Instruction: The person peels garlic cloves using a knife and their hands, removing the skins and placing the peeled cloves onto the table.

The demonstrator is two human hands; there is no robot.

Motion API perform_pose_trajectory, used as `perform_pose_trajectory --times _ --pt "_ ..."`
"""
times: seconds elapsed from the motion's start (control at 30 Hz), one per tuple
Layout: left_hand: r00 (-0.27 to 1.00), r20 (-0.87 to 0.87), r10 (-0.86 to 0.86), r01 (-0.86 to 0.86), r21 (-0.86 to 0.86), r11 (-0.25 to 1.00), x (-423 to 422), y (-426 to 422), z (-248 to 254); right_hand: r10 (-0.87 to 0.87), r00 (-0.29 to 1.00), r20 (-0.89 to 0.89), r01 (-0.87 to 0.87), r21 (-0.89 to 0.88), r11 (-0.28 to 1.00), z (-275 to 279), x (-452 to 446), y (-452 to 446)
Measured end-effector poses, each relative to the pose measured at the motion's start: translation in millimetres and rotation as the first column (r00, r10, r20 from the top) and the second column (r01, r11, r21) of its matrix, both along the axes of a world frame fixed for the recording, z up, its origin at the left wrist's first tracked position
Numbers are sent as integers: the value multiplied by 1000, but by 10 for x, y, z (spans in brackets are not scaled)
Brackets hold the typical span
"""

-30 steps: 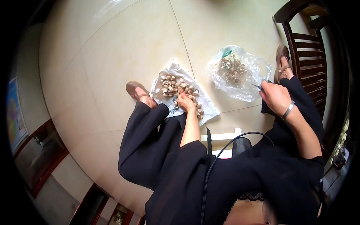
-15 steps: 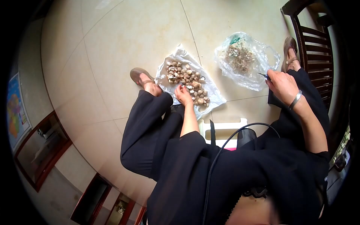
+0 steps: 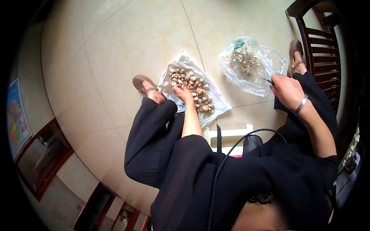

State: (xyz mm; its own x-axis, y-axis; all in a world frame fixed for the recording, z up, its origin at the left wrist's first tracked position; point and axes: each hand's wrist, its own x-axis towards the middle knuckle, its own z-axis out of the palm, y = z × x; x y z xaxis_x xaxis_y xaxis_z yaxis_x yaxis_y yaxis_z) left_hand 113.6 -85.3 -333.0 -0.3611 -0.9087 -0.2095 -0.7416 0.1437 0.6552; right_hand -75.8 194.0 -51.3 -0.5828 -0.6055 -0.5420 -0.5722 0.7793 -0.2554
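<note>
Several brown and pale mushrooms (image 3: 200,92) lie on a white plastic sheet (image 3: 217,104) on the floor. My left hand (image 3: 183,93) reaches over the left part of the pile, fingers pinched together among the mushrooms; what they grip, if anything, is too small to make out. My right hand (image 3: 288,91), with a silver bracelet at the wrist, is closed round a small knife (image 3: 266,80) with a blue handle, its blade pointing left. Just beyond the knife an open clear plastic bag (image 3: 262,87) holds grey-brown trimmings (image 3: 245,63).
A dark slatted wooden chair (image 3: 323,59) stands at the right. Near my knees is a white plastic stool (image 3: 230,133), crossed by a black cable (image 3: 246,135). My shoes (image 3: 140,82) rest on the tiled floor (image 3: 115,57) either side of the bags.
My left hand has shifted across the mushrooms and now sits over the left side of the pile. My right hand keeps the knife beside the clear bag. The camera view has shifted slightly.
</note>
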Motion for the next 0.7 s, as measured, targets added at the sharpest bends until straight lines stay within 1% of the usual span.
perform_pose_trajectory --times 0.03,0.07,0.1,0.2,0.23,0.3,0.33,0.43,0.47,0.5,0.53,0.57,0.6,0.67,0.7 --pt "976 -141 165 -135 201 970 37 -30 -15 -1 1000 1 1 -1 1000 -6 1 -2" --pt "907 -238 347 -230 410 883 78 -50 -31 -1 1000 -5 1 -1 1000 -13 2 6" --pt "895 -239 378 -261 406 876 130 -77 -87 0 1000 -11 0 0 1000 -18 9 15" --pt "912 -166 376 -269 452 850 225 -155 -185 -1 1000 -8 1 -14 1000 -21 28 24" --pt "912 -168 374 -267 451 852 216 -153 -177 -2 1000 -9 2 -16 1000 -22 27 23" --pt "910 -190 369 -226 519 824 202 -105 -175 5 1000 -6 -6 -20 1000 -21 19 29" --pt "910 -190 368 -225 520 824 187 -90 -180 4 1000 -6 -4 -19 1000 -18 15 30" --pt "905 -180 385 -208 600 772 151 -79 -174 1 1000 -13 -1 10 1000 -9 11 12" --pt "905 -180 385 -209 600 772 142 -67 -169 0 1000 -12 0 6 1000 -5 11 8" --pt "913 -161 374 -226 564 795 135 -50 -190 -1 1000 -11 1 2 1000 -4 11 7" --pt "921 -143 363 -240 525 816 152 -50 -265 -1 1000 -11 1 2 1000 -9 14 11" --pt "921 -143 363 -240 525 816 193 -96 -387 2 1000 -11 -2 -1 1000 -18 16 18" --pt "844 -203 496 -293 600 744 312 -184 -665 4 1000 -10 -5 -3 1000 -23 17 21" --pt "746 -245 619 -328 675 661 369 -206 -828 5 1000 -6 -5 0 1000 -18 17 18" --pt "870 -187 455 -346 425 836 351 -159 -822 7 1000 -4 -7 1 1000 -15 15 15"
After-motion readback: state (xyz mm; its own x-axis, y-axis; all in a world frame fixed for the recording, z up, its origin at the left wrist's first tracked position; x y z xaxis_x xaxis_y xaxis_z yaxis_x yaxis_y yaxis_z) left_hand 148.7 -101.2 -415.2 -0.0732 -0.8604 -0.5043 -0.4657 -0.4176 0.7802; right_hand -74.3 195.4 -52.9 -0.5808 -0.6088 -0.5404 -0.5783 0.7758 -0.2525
